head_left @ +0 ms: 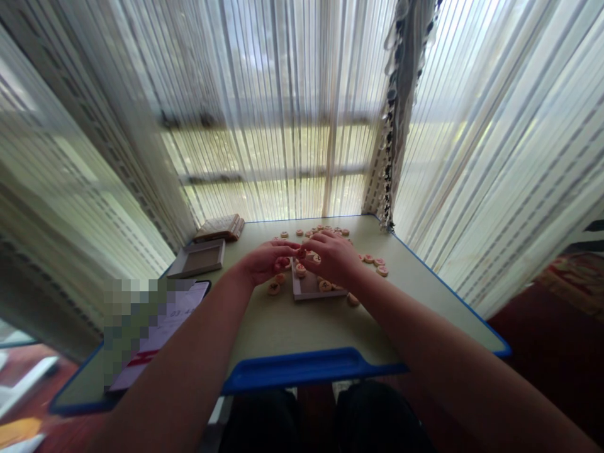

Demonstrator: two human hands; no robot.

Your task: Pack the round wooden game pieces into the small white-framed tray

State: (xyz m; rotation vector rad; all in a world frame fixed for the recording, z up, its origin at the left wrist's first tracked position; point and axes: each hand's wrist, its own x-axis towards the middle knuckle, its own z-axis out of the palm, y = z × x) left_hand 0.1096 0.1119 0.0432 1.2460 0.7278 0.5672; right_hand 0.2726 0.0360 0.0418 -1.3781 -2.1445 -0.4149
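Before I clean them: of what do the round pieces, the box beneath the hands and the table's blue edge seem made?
Round pieces: perhaps wood or plastic, fairly smooth; tan, with dark or reddish marks.
Box: probably cardboard, matte; thin, straight walls.
Blue edge: likely plastic, smooth; even colour, moulded groove.

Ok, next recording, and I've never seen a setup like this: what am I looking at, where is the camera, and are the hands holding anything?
There's no machine here, just a person's bare hands. The single picture comes from a camera worn on the head, looking forward and down, so the arms reach in from below.

On the table are round pieces, some lying in a shallow box. At left are another shallow tray, a book and a partly pixelated screen.

The left hand and right hand meet over the box, fingertips close together; whether they grip a piece is too small to tell.
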